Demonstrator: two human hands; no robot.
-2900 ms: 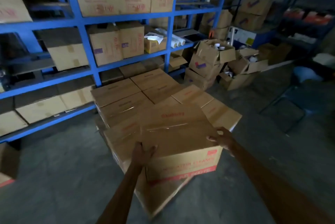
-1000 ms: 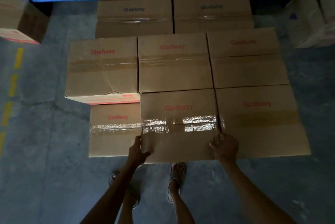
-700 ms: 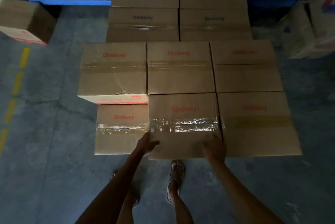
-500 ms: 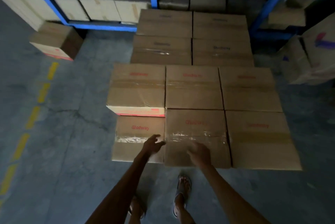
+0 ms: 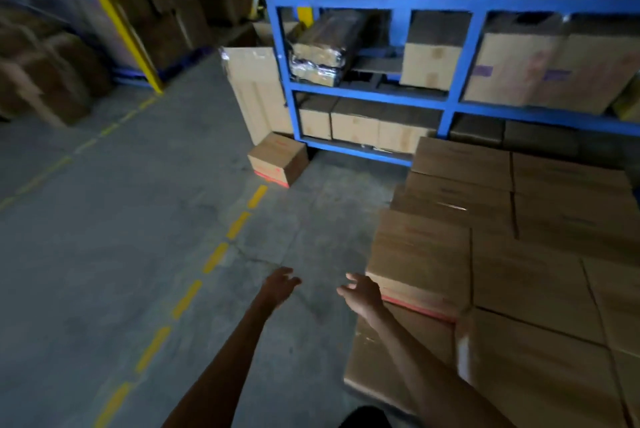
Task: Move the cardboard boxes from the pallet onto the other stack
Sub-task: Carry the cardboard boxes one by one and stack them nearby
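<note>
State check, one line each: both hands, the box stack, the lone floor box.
Left hand: open, empty, over bare floor.
Right hand: open, empty, beside the stack's corner.
Box stack: sealed, packed edge to edge.
Lone floor box: closed, upright, by the blue rack.

Matt brown cardboard boxes (image 5: pixel 519 271) are seen right of the hands, rough grey concrete floor (image 5: pixel 138 237) beneath them, and blue painted metal shelving (image 5: pixel 450 101) beyond.

Dim warehouse with a grey concrete floor (image 5: pixel 121 219). A dashed yellow line (image 5: pixel 214 261) crosses it. Blue shelving (image 5: pixel 450 105) stands behind.
</note>
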